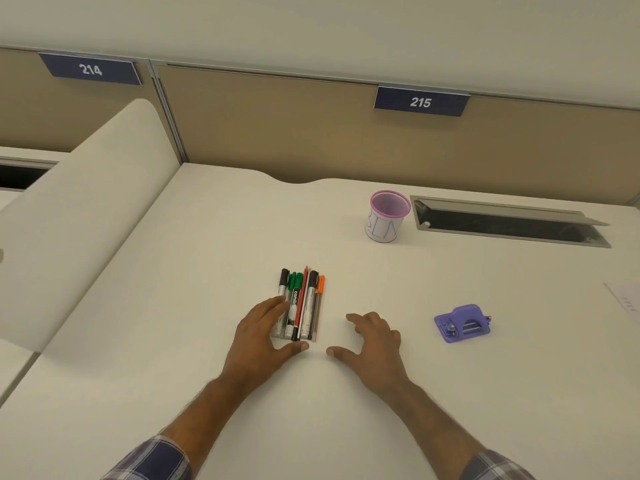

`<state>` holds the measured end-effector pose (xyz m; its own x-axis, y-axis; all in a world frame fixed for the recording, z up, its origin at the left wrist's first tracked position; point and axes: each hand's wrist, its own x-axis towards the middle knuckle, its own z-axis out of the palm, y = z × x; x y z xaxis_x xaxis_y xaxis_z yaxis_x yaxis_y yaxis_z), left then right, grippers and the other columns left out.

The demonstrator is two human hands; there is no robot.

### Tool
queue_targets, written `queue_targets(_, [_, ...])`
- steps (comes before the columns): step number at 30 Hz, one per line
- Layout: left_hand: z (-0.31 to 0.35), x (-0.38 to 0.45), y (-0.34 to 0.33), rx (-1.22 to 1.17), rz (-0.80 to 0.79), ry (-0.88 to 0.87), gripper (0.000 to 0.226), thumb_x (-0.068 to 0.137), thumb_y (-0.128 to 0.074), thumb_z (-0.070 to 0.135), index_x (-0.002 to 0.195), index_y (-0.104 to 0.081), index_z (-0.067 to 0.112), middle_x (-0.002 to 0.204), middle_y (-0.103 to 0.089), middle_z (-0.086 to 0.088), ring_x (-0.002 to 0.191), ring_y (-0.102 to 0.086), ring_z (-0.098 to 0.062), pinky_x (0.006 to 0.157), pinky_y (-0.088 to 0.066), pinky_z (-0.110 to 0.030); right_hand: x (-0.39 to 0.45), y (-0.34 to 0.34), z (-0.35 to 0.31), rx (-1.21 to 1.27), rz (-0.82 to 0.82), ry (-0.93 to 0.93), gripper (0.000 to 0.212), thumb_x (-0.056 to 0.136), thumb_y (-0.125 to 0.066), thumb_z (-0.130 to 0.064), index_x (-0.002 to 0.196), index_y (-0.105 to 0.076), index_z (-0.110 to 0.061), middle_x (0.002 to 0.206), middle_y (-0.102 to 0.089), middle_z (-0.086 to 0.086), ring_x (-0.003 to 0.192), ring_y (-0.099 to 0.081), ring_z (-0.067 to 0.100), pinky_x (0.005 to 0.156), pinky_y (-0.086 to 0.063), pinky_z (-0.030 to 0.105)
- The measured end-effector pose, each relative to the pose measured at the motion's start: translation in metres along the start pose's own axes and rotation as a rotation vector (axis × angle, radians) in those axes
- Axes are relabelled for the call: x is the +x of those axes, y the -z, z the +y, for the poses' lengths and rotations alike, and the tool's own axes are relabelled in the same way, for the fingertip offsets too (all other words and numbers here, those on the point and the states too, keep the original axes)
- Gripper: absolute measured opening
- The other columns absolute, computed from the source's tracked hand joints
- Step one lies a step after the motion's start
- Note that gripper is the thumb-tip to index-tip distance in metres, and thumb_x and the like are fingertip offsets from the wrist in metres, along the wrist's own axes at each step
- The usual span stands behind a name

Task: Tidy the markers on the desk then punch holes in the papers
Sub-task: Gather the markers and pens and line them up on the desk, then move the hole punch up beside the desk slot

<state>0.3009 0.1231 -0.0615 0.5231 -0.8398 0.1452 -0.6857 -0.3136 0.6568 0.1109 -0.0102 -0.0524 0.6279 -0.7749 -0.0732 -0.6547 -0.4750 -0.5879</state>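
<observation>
Several markers and pens [302, 304] lie side by side in a neat row on the white desk [207, 254], caps pointing away from me. My left hand [264, 332] rests against the row's left side, fingers spread, thumb under the near ends. My right hand [374, 336] hovers open just right of the row, touching nothing. A purple hole punch [462, 323] sits to the right. A sheet of paper [625, 301] shows at the right edge. A pink mesh pen cup [387, 216] with a paper label stands at the back.
An open cable slot [509, 221] with a raised metal flap lies behind the punch. A beige partition [311, 140] with number plates 214 and 215 closes the back. A rounded white divider [97, 202] rises along the left side.
</observation>
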Motion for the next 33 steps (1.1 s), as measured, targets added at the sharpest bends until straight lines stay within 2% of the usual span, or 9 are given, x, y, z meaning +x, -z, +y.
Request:
queue_targets(6, [0.038, -0.009, -0.019, 0.047, 0.058, -0.054, 0.071, 0.072, -0.073, 0.061, 0.132, -0.055, 0.029, 0.144, -0.047, 0.01, 0.134, -0.042, -0.013, 0.11, -0.037, -0.035, -0.022, 0.023, 0.024, 0.021, 0.099, -0.059, 0.057, 0.076, -0.069, -0.055, 0.126, -0.053, -0.032, 0.106, -0.047, -0.015, 0.099, -0.047, 0.001, 0.089, -0.025, 0.027])
queue_targets(11, [0.075, -0.012, -0.039, 0.035, 0.028, -0.093, 0.063, 0.077, -0.073, 0.053, 0.132, -0.054, 0.031, 0.139, -0.048, 0.014, 0.13, -0.041, -0.007, 0.106, -0.034, -0.024, -0.037, 0.048, 0.047, 0.028, 0.152, -0.09, 0.044, 0.081, -0.068, -0.046, 0.121, -0.056, -0.032, 0.103, -0.046, -0.017, 0.094, -0.044, -0.001, 0.085, -0.024, 0.026])
queue_targets(17, [0.13, -0.011, -0.072, 0.014, -0.004, -0.096, 0.059, 0.08, -0.073, 0.044, 0.133, -0.053, 0.029, 0.135, -0.049, 0.014, 0.127, -0.043, -0.006, 0.103, -0.031, -0.017, -0.049, 0.087, 0.09, 0.057, 0.203, -0.102, 0.032, 0.083, -0.069, -0.038, 0.113, -0.061, -0.028, 0.1, -0.049, -0.015, 0.086, -0.046, 0.002, 0.082, -0.024, 0.027])
queue_targets(20, [0.162, -0.009, -0.092, 0.003, -0.074, -0.054, 0.06, 0.082, -0.07, 0.045, 0.136, -0.049, 0.03, 0.139, -0.046, 0.014, 0.129, -0.042, -0.006, 0.103, -0.031, -0.017, -0.049, 0.106, 0.113, 0.059, 0.26, -0.111, 0.028, 0.082, -0.071, -0.032, 0.108, -0.063, -0.022, 0.095, -0.051, -0.012, 0.083, -0.048, 0.008, 0.08, -0.027, 0.029])
queue_targets(23, [0.19, -0.004, -0.115, -0.029, -0.151, 0.037, 0.063, 0.082, -0.071, 0.046, 0.137, -0.047, 0.029, 0.137, -0.048, 0.013, 0.124, -0.048, -0.008, 0.102, -0.04, -0.02, -0.047, 0.123, 0.137, 0.084, 0.308, -0.125, 0.026, 0.08, -0.073, -0.021, 0.105, -0.065, -0.017, 0.092, -0.052, -0.009, 0.078, -0.052, 0.014, 0.081, -0.041, 0.035])
queue_targets(26, [0.213, 0.004, -0.135, -0.086, -0.192, 0.159, 0.064, 0.08, -0.074, 0.043, 0.135, -0.049, 0.024, 0.13, -0.053, 0.007, 0.112, -0.056, -0.012, 0.095, -0.045, -0.024, -0.041, 0.136, 0.156, 0.159, 0.329, -0.16, 0.03, 0.08, -0.071, -0.012, 0.109, -0.064, -0.012, 0.099, -0.056, -0.002, 0.089, -0.06, 0.021, 0.085, -0.051, 0.041])
queue_targets(30, [0.236, 0.016, -0.156, -0.098, -0.232, 0.226, 0.066, 0.08, -0.074, 0.041, 0.137, -0.048, 0.02, 0.133, -0.052, 0.002, 0.114, -0.057, -0.016, 0.097, -0.047, -0.03, -0.028, 0.147, 0.171, 0.225, 0.259, -0.237, 0.04, 0.084, -0.067, -0.013, 0.123, -0.057, -0.011, 0.116, -0.058, 0.007, 0.098, -0.061, 0.025, 0.085, -0.046, 0.029])
queue_targets(33, [0.247, 0.028, -0.168, -0.091, -0.251, 0.287, 0.068, 0.08, -0.074, 0.038, 0.138, -0.046, 0.016, 0.135, -0.052, -0.002, 0.117, -0.056, -0.02, 0.098, -0.046, -0.029, -0.019, 0.15, 0.176, 0.26, 0.185, -0.225, 0.053, 0.083, -0.068, -0.014, 0.133, -0.05, -0.012, 0.126, -0.054, 0.008, 0.109, -0.058, 0.025, 0.094, -0.047, 0.033])
